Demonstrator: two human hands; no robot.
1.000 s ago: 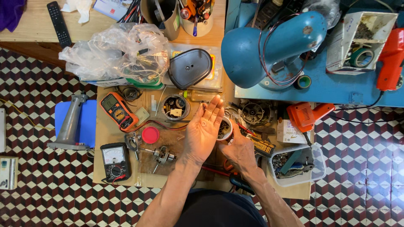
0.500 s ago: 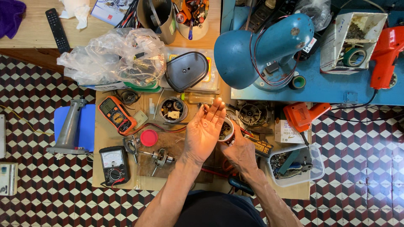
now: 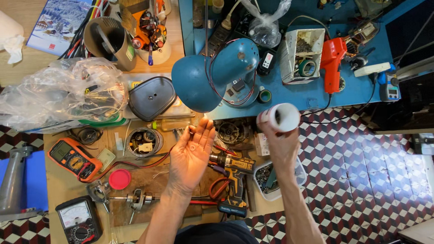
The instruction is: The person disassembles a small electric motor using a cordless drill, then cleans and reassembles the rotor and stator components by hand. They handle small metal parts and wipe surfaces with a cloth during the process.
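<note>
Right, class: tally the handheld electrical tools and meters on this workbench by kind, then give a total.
Multimeters: 2, one orange and one black analogue
Cordless drills: 1, yellow and black
Orange pistol-shaped tools: 1
Total: 4

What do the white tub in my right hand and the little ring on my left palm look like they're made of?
The white tub in the right hand looks like matte plastic: an even, opaque white wall with a thin rim. The little ring on the open left palm is pale and flat, like a washer; at this size it could be metal or plastic.
</note>
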